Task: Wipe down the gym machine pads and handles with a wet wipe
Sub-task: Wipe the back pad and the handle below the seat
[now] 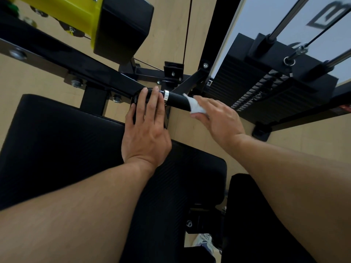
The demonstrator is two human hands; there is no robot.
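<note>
Clearly we are on the handles: at frame centre our right hand pinches the wet wipe against the black handle, while our left hand rests flat, fingers straight, beside its collar. Next we judge a sweep along the handle, then the seat pad below.

Handle end hidden by wipe; right hand fingertips under wipe. Seat pad cut off at left edge. Logo blurred.
</note>
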